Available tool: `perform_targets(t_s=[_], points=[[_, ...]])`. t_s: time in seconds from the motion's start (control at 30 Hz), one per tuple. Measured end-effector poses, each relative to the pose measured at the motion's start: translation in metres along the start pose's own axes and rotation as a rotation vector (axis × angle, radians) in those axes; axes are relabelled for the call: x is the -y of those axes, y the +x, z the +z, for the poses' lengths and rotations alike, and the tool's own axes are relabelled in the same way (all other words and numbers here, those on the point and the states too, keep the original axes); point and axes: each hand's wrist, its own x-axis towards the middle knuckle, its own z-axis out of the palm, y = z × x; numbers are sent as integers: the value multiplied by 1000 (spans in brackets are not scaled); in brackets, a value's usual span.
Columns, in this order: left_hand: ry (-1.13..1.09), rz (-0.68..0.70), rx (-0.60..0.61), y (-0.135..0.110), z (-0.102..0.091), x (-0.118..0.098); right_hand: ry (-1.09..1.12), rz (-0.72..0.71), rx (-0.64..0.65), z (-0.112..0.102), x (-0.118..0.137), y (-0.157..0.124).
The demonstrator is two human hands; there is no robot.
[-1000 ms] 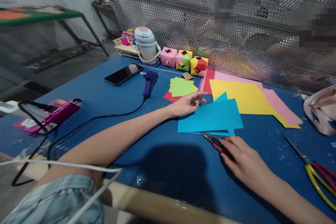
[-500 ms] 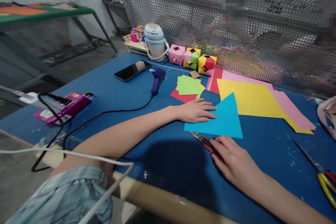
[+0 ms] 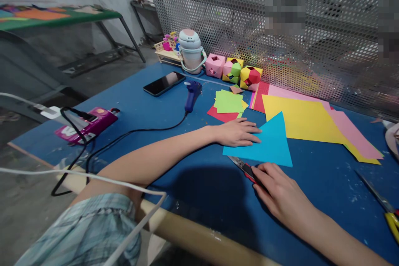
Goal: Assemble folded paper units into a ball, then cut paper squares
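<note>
My left hand point(image 3: 238, 132) lies flat with its fingers outstretched on the left part of a blue triangle of paper point(image 3: 274, 143), pressing it to the table. In my right hand point(image 3: 277, 187) is a red and black utility knife point(image 3: 247, 170), its blade out and pointing up and to the left. The blade tip rests close to the lower left edge of the blue paper. Just beyond my left hand lies a small stack of green paper squares point(image 3: 229, 101), with a red sheet point(image 3: 220, 114) under them.
Yellow paper point(image 3: 304, 118) and pink paper point(image 3: 358, 133) spread to the right, near scissors point(image 3: 375, 195). Farther back stand folded paper cubes point(image 3: 215, 65) and a bottle point(image 3: 190, 52). A glue gun point(image 3: 193, 95), phone point(image 3: 164, 83) and purple power strip point(image 3: 90, 124) sit left; cords trail across.
The whole view has shifted slightly, so everything sits a little farther right. My hands, the knife and the blue paper keep nearly the same places relative to each other.
</note>
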Motion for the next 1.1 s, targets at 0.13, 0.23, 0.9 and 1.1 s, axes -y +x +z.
perform_targets(t_s=[0.13,0.23,0.9,1.1], points=[[-3,-7,9,0,-1,-1,9,-8,25,-1,0,1],[12,0,34,1,-2,-1,21,-14,20,-1,1,1],[-55,19,-51,0,2,1,21,-17,-14,3,5,6],[-58,7,-43,0,1,1,42,-36,38,2,8,7]])
